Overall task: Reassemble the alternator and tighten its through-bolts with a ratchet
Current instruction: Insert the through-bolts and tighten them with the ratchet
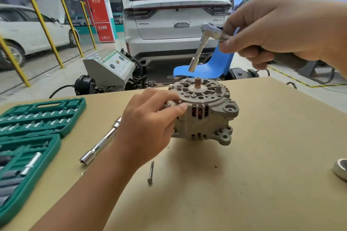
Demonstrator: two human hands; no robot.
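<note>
Alternator (203, 110): grey cast housing standing on end at the centre of the frame, on the tan tabletop (262, 165); copper-coloured shaft stub pointing up from its top face, copper windings visible through the side slots.
Left hand (150, 118): entering from the lower left, pressed against the alternator's left side; fingers curled over the upper left rim, thumb lying along the housing's edge. Gripping the housing.
Right hand (277, 32): upper right of the frame, raised above and to the right of the alternator, well clear of it; fingers closed round the handle of the ratchet (212, 31).
Ratchet and socket: head just left of the right hand's fingertips; long chrome socket (197, 55) hanging down and to the left from the head, tilted, its open end above the alternator's top face and not touching it.
Loose through-bolt (150, 171): lying flat on the tabletop at lower centre, below the alternator and just right of the left forearm, head toward the bottom of the frame.
Extension bar (101, 141): chrome, lying diagonally on the tabletop left of the left wrist.
Socket set case (32, 137): green, open, at the left edge, rows of sockets in both halves.
Metal ring part (340, 171): at the right edge, cut off by the frame.
Background: white car (176, 15) with its rear toward the table, upper centre; blue chair (212, 65) behind the table's far edge.
</note>
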